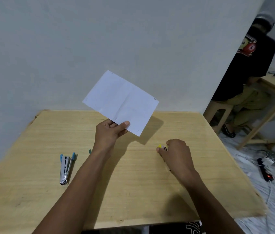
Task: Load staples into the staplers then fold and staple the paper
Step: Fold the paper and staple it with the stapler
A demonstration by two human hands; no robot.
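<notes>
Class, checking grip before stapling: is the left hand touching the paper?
Touching. Head view shows the left hand pinching the paper at its lower edge, thumb on top.

My left hand (pixel 110 132) and right hand (pixel 177 151) are bare, and both forearms (pixel 76 188) run bare to the lower edge. Between them low down shows black cloth (pixel 172 229) that I wear, printed with white marks.

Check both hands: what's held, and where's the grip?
Left hand pinches the paper on its near edge. Right hand curls round the yellow stapler; grip spot hidden.
</notes>
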